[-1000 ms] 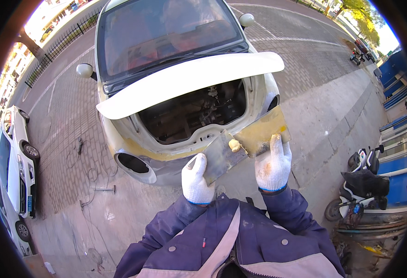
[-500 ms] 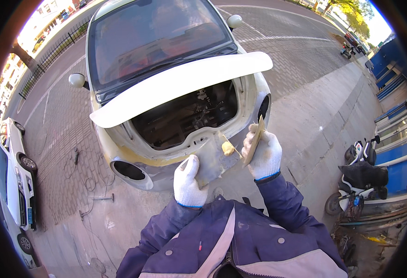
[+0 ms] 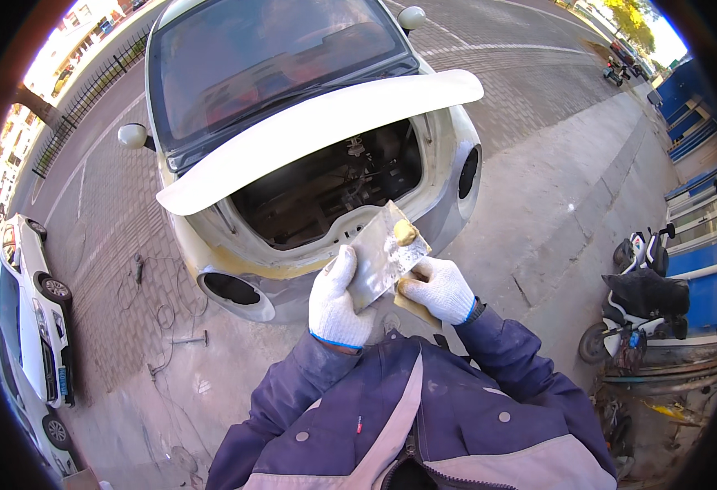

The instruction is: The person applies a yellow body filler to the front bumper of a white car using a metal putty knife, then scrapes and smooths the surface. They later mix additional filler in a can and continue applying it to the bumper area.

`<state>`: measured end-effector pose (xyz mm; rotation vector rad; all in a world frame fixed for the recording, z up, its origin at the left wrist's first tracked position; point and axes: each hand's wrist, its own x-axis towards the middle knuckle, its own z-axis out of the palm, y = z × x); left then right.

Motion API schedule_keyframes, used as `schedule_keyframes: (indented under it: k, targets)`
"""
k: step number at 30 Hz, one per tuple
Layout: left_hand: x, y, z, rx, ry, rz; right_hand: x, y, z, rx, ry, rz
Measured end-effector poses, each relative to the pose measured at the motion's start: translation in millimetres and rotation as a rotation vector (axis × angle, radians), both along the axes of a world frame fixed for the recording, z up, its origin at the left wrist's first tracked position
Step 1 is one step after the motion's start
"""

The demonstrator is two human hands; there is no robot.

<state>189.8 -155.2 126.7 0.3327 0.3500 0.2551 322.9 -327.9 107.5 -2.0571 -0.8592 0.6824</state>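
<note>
My left hand (image 3: pixel 338 302), in a white knit glove with a blue hem, is closed on the edge of a thin grey mixing plate (image 3: pixel 368 273). A lump of yellowish putty (image 3: pixel 406 233) sits near the plate's far right corner, and pale smears mark its surface. My right hand (image 3: pixel 442 292), gloved alike, grips a tan flat putty spreader (image 3: pixel 416 309), low beside the plate's right edge. The fingers partly hide the spreader. Beyond both hands is the front of a small car (image 3: pixel 293 294) with bare grey and yellowish patches.
The car's white hood (image 3: pixel 326 135) is raised above a dark front opening (image 3: pixel 326 196). Cables and a T-shaped tool (image 3: pixel 191 339) lie on the ground at left. White parked cars (image 3: pixel 36 327) stand further left. A scooter (image 3: pixel 640 302) is parked at right beside blue panels.
The plate has risen and tilted, its far edge now overlapping the car's front opening. My right hand has moved left and down toward me, bringing the spreader from upright to low beside the plate.
</note>
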Motion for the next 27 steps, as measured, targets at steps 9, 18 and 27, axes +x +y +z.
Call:
schedule_keyframes:
  k: [9,18,27]
  targets:
    - [-9.6,1.3,-12.9,0.778,0.204,0.231,-5.1,-16.9,38.8,0.526,-0.308,-0.396]
    - [-17.2,-14.3,-22.1,0.743,0.314,0.302,-21.8,18.7,34.5,0.515,-0.839,0.008]
    - [-30.8,18.1,-32.1,0.829,0.494,0.579,-5.8,-2.9,-35.2,0.167,-0.53,0.214]
